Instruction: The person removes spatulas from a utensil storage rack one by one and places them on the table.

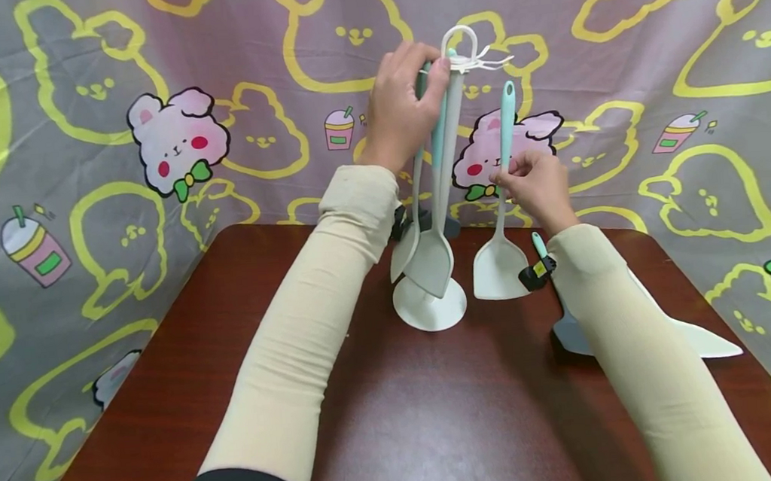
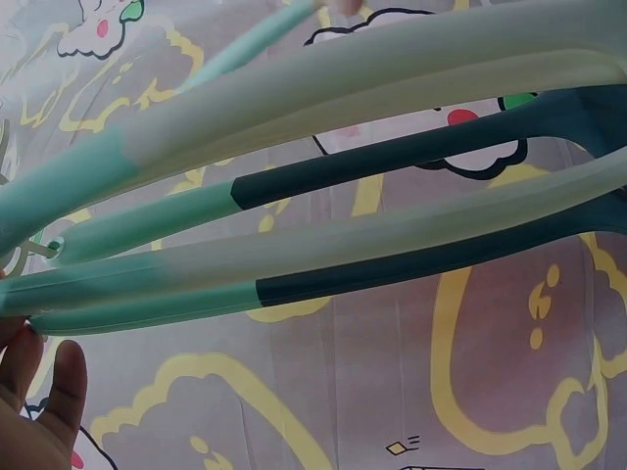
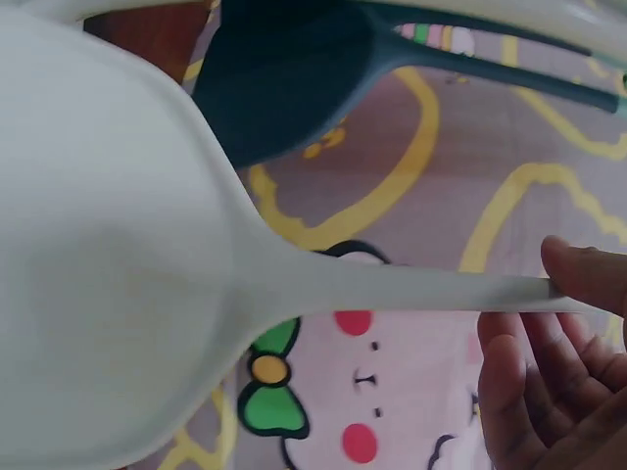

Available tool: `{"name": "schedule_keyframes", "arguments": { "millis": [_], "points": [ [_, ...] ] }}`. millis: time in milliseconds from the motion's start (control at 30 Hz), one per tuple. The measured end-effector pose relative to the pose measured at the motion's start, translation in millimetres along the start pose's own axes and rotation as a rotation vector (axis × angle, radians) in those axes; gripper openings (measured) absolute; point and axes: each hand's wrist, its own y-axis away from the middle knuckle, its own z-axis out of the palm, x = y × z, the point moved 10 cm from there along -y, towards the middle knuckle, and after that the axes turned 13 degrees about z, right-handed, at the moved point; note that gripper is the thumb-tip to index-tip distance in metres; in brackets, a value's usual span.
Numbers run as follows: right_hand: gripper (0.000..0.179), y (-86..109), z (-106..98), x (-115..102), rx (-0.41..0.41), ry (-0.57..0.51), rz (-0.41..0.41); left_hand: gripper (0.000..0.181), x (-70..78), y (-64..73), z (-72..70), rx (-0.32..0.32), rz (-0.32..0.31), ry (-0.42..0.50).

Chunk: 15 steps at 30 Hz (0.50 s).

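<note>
- The right hand [image 1: 539, 183] pinched a pale turner [image 1: 499, 268] by its handle, thumb on one side and fingers on the other, clamped where the mint grip met the pale shaft.
- That turner stood nearly upright just right of the utensil stand [image 1: 430, 314], its broad blade down and its mint end up; whether the blade touched the tabletop [image 1: 400, 420] could not be told.
- The left hand [image 1: 406, 95] was at the top of the stand, its fingers curled round it among the handle ends, beside the white loop [image 1: 459, 32]; which part they pressed was unclear.
- Below that hand hung several utensils [image 1: 432, 261], their pale heads over the round white base.
- From the left wrist, two of the hanging handles showed dark shafts [image 2: 382, 162] below mint grips, next to pale ones.
- On the tabletop to the right lay a dark turner [image 1: 572, 333] with a mint handle and a white utensil [image 1: 704, 338], both partly hidden by the right sleeve [image 1: 646, 356].
- Behind it all hung a cloth [image 1: 260, 24] with yellow bear outlines, rabbits and drink cups.
</note>
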Motion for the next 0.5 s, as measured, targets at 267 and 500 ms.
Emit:
{"name": "schedule_keyframes", "arguments": {
  "millis": [267, 500],
  "points": [
    [0.027, -9.1, 11, 27, -0.087, 0.064, 0.101, 0.028, 0.3, -0.6, 1.2, -0.003, -0.002, 0.005],
    [0.025, -13.0, 19, 41, -0.105, 0.151, 0.132, 0.027, 0.1, 0.2, -0.1, 0.004, -0.007, 0.009]
  ]
}}
